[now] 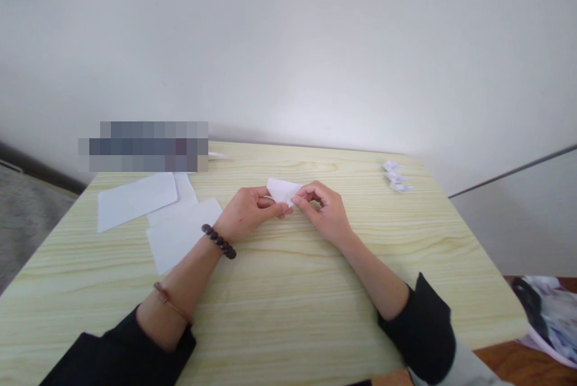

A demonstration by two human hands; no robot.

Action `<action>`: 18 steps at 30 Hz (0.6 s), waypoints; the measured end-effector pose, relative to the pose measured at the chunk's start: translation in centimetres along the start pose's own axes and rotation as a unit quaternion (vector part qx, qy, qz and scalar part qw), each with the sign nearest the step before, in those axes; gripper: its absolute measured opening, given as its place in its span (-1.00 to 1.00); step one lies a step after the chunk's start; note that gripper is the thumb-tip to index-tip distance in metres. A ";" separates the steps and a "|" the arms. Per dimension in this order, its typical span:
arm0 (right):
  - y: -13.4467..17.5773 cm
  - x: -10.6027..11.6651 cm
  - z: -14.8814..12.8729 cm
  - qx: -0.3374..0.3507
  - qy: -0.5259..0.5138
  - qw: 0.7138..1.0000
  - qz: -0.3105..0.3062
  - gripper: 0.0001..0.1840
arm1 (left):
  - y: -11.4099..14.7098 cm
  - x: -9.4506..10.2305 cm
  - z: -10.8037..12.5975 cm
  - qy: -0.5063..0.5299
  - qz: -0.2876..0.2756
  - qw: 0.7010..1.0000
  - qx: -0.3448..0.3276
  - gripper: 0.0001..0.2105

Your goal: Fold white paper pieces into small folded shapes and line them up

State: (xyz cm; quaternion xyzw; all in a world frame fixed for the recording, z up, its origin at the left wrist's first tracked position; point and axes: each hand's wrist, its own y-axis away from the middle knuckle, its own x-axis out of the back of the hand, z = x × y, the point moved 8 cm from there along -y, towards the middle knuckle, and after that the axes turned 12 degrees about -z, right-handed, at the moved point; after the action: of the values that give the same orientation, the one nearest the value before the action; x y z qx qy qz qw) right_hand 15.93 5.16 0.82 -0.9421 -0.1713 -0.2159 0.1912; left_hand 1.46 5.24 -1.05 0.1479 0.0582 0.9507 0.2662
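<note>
A small folded piece of white paper (282, 189) is held up over the middle of the table. My left hand (250, 210) grips its lower left part, thumb in front and fingers behind. At the right edge, my right hand (325, 208) pinches the same paper between thumb and forefinger. The lower part of the paper is partly covered by my fingertips. Near my left wrist lie flat white paper sheets (180, 238), overlapping one another.
On the right at the back of the wood-grain table (288, 314) stand several small folded white paper pieces (395, 177). A blurred-out object (148, 148) sits at the back left. A pale wall (315, 61) rises behind the table. Bundled fabric (554, 314) lies beyond the right edge.
</note>
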 end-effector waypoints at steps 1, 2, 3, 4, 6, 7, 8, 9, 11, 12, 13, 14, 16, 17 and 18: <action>0.0 0.0 0.1 -0.004 -0.011 1.000 -0.002 -0.84 | 0.0 0.0 0.0 0.005 -0.001 1.000 -0.001 -0.73; 0.0 -0.1 0.3 -0.009 -0.026 1.000 -0.007 -0.84 | 0.0 0.1 0.0 0.010 -0.002 1.000 -0.002 -0.73; 0.0 -0.2 0.5 -0.013 -0.044 0.999 -0.014 -0.83 | 0.1 0.2 0.0 0.016 -0.003 1.000 -0.002 -0.73; -0.1 -0.3 0.7 -0.016 -0.062 0.998 -0.022 -0.83 | 0.1 0.2 0.0 0.021 -0.004 1.000 -0.002 -0.72; -0.1 -0.7 1.0 -0.021 -0.099 0.994 -0.047 -0.82 | 0.1 0.3 0.0 0.029 -0.008 1.000 -0.003 -0.71; -0.1 -0.8 1.1 -0.022 -0.112 0.992 -0.059 -0.82 | 0.1 0.3 0.0 0.032 -0.010 0.999 -0.003 -0.70; -0.1 -0.9 1.2 -0.022 -0.118 0.990 -0.068 -0.81 | 0.1 0.4 0.0 0.034 -0.012 0.999 -0.004 -0.70; -0.1 -1.0 1.2 -0.022 -0.119 0.990 -0.076 -0.81 | 0.1 0.3 0.0 0.035 -0.013 0.999 -0.006 -0.70; -0.1 -1.0 1.1 -0.021 -0.107 0.990 -0.084 -0.83 | 0.1 0.3 0.0 0.033 -0.013 0.999 -0.009 -0.71; -0.1 -1.0 1.0 -0.021 -0.097 0.991 -0.086 -0.84 | 0.1 0.3 0.0 0.031 -0.013 0.999 -0.011 -0.72; -0.1 -1.0 1.0 -0.022 -0.087 0.992 -0.086 -0.84 | 0.1 0.3 0.0 0.027 -0.013 0.999 -0.011 -0.73; -0.1 -0.9 0.9 -0.024 -0.079 0.993 -0.085 -0.83 | 0.1 0.2 0.0 0.022 -0.014 1.000 -0.010 -0.73; -0.1 -0.8 0.8 -0.030 -0.063 0.995 -0.074 -0.82 | 0.1 0.1 0.0 0.010 -0.015 1.000 -0.001 -0.71; -0.1 -0.8 0.8 -0.033 -0.058 0.996 -0.068 -0.81 | 0.0 0.0 -0.1 0.005 -0.017 1.000 0.007 -0.70; -0.1 -0.7 0.8 -0.034 -0.054 0.996 -0.062 -0.81 | 0.0 -0.1 -0.1 0.001 -0.019 1.000 0.014 -0.67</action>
State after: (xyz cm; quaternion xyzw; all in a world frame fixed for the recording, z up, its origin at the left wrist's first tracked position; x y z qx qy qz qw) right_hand 15.56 5.46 -0.16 -0.9459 -0.2321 -0.1820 0.1353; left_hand 1.47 5.17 -1.19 0.1495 0.0745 0.9448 0.2819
